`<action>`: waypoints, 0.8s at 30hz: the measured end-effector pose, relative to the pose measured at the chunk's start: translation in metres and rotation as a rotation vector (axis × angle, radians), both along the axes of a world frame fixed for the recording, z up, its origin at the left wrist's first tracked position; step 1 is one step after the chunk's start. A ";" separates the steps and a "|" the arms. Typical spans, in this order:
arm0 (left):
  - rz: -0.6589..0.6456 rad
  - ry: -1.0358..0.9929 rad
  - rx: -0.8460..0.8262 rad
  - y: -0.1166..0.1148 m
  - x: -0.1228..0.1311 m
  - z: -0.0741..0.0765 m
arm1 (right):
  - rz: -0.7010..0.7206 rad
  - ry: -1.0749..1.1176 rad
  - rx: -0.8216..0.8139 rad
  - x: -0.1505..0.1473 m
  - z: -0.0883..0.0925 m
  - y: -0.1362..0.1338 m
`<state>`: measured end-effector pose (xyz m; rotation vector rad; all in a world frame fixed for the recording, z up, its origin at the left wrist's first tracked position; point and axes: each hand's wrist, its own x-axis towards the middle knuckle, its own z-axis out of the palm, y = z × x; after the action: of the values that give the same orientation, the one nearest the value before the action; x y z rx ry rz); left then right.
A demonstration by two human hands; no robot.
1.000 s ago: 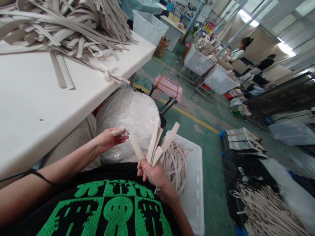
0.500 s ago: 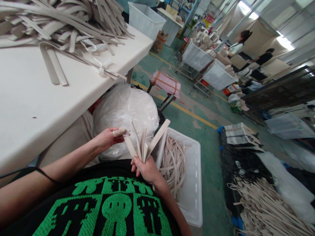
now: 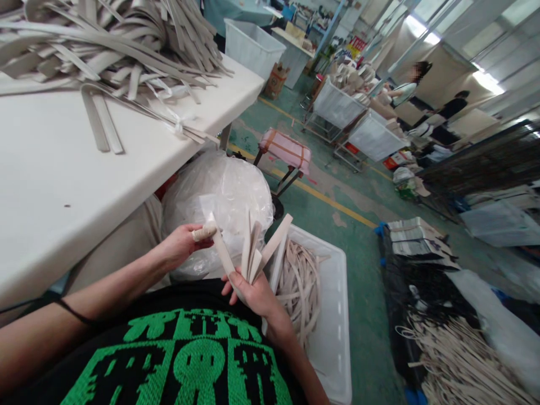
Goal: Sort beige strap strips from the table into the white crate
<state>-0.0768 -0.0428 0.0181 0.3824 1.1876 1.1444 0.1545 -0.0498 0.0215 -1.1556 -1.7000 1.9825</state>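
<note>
My right hand (image 3: 255, 293) is closed round the lower ends of several flat beige strips (image 3: 254, 247), which fan out upward like leather or fabric straps. My left hand (image 3: 185, 243), one finger wrapped in a tan covering, pinches the leftmost strip (image 3: 223, 252) near its upper end. A small whitish, see-through piece (image 3: 207, 207) shows at that end; whether it is part of the strip I cannot tell. Just right of my right hand, a white plastic bin (image 3: 341, 315) holds a tangle of similar strips (image 3: 297, 287).
A white table (image 3: 50, 169) at left carries a large pile of strips (image 3: 126, 45). Beyond my hands sit a clear plastic bag (image 3: 228, 174) and a pink-topped stool (image 3: 287, 149). More strips (image 3: 468, 354) lie at lower right. Two people work near loaded carts (image 3: 337, 104).
My left fingers now pinch the left strip's upper end, and the whitish piece there stands up more visibly. The fanned strips have shifted slightly in my right hand. The view has tilted a little.
</note>
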 end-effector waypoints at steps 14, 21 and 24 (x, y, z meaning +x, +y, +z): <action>-0.096 0.196 0.168 -0.015 0.004 0.023 | 0.012 -0.013 0.062 -0.007 0.012 0.005; -0.411 0.123 0.351 -0.012 0.024 0.022 | -0.169 0.010 0.131 -0.021 0.006 0.007; -0.425 0.260 0.590 0.008 0.019 0.057 | -0.268 0.117 0.190 -0.029 0.023 0.016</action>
<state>-0.0574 -0.0350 0.0747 1.2054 0.9029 1.0681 0.1253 -0.0337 0.0448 -1.1110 -1.5457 1.6571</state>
